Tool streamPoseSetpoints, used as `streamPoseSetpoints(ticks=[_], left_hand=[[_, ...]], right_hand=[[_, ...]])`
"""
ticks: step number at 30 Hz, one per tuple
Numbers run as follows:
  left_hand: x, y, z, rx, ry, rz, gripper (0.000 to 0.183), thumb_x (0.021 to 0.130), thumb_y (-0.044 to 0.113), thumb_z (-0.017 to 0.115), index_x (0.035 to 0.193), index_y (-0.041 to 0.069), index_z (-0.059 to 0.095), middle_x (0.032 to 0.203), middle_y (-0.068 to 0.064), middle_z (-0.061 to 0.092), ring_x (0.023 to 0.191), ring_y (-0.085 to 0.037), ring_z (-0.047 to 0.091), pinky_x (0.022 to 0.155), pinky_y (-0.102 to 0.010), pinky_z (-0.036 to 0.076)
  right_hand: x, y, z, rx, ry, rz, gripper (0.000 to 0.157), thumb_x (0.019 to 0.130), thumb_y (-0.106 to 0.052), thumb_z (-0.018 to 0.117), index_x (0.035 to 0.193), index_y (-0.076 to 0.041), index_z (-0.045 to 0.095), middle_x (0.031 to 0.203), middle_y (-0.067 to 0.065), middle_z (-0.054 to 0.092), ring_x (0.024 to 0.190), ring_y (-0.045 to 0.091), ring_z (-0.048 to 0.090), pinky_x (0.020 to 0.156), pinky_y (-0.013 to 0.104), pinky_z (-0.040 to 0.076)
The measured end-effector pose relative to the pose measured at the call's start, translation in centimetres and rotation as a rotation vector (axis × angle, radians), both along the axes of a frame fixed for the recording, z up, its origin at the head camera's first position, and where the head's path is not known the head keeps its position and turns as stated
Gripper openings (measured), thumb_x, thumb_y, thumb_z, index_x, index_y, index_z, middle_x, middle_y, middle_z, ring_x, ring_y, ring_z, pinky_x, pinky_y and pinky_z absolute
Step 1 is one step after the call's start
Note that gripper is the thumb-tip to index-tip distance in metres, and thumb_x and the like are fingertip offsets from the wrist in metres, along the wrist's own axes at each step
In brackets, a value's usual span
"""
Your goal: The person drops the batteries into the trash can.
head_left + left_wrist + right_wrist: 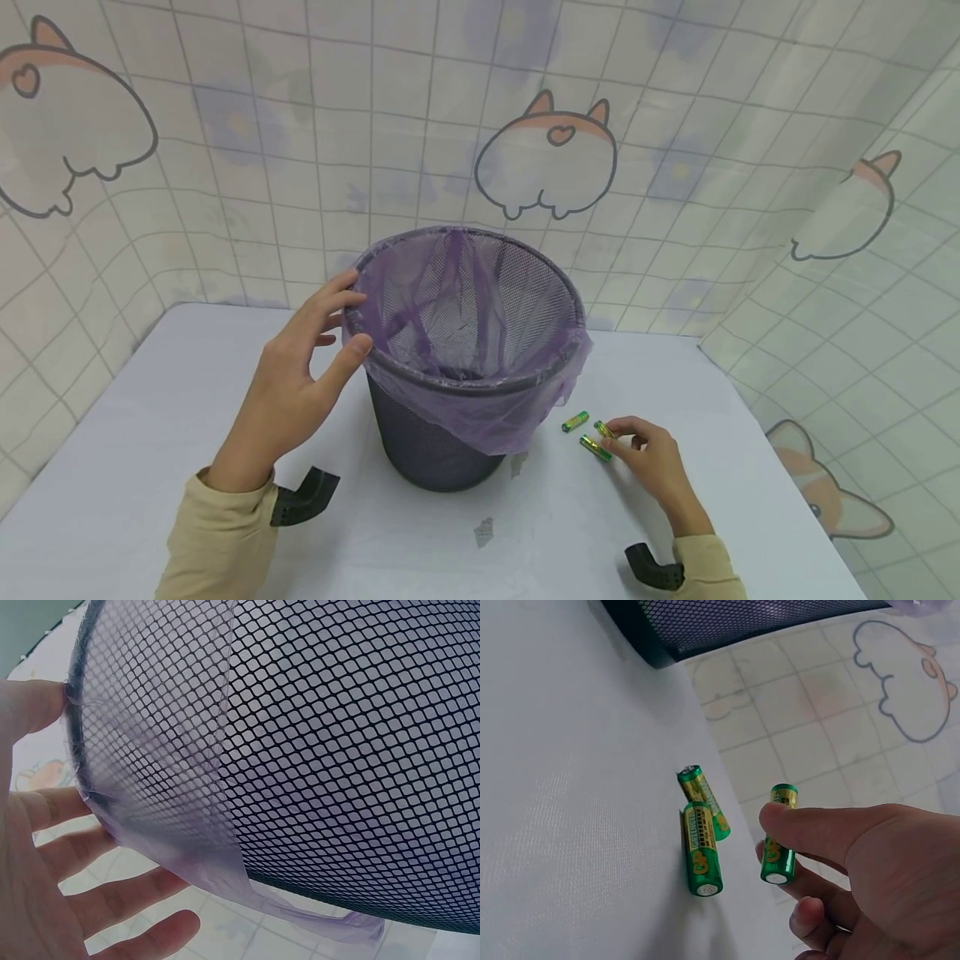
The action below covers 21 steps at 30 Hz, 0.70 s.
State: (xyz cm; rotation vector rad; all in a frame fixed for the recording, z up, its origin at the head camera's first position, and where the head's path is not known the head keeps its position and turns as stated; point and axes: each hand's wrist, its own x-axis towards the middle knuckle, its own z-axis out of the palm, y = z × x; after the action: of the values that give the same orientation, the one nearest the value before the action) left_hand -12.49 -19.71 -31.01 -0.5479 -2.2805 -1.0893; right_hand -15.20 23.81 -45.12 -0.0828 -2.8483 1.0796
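Observation:
A black mesh wastebasket (435, 462) stands upright on the white table, lined with a purple plastic bag (480, 417) folded over its rim. My left hand (288, 396) touches the left side of the rim, its fingers spread and fairly straight; the left wrist view shows the thumb (41, 705) at the rim too. To the right of the basket, my right hand (654, 462) pinches a green and gold battery (780, 855) between thumb and fingers, just above the table. Two similar batteries lie beside it, one nearer (702, 851) and one behind (710, 801).
The white table (375, 567) ends at a grid-patterned curtain (405, 133) with cartoon dog prints, which hangs behind and along both sides. Small grey patches (483, 532) mark the table in front of the basket. Black wrist mounts (303, 497) sit on both sleeves.

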Motion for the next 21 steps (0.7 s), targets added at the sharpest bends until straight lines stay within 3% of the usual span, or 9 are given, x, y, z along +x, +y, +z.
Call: streamPoseSetpoints(ticks=[16,21], left_hand=[[0.0,0.1,0.0,0.029,-0.008,-0.005,0.040,0.096,0.019,0.058,0.135,0.015,0.053,0.152,0.006,0.041,0.117,-0.024,0.059,0.089,-0.026,0.048],[0.1,0.2,0.1,0.031,-0.012,-0.004,0.040,0.096,0.019,0.058,0.135,0.015,0.053,0.152,0.007,0.041,0.118,-0.024,0.060,0.089,-0.027,0.048]], right_hand=[[0.3,-0.4,1.3,0.036,0.059,0.026,0.020,0.089,-0.024,0.070,0.106,-0.012,0.071,0.100,0.006,0.071,0.077,0.011,0.045,0.066,0.023,0.037],[0.6,-0.7,1.9,0.044,0.073,0.021,0.020,0.089,-0.022,0.070,0.106,-0.012,0.071,0.099,0.006,0.071,0.076,0.012,0.044,0.064,0.023,0.035]])
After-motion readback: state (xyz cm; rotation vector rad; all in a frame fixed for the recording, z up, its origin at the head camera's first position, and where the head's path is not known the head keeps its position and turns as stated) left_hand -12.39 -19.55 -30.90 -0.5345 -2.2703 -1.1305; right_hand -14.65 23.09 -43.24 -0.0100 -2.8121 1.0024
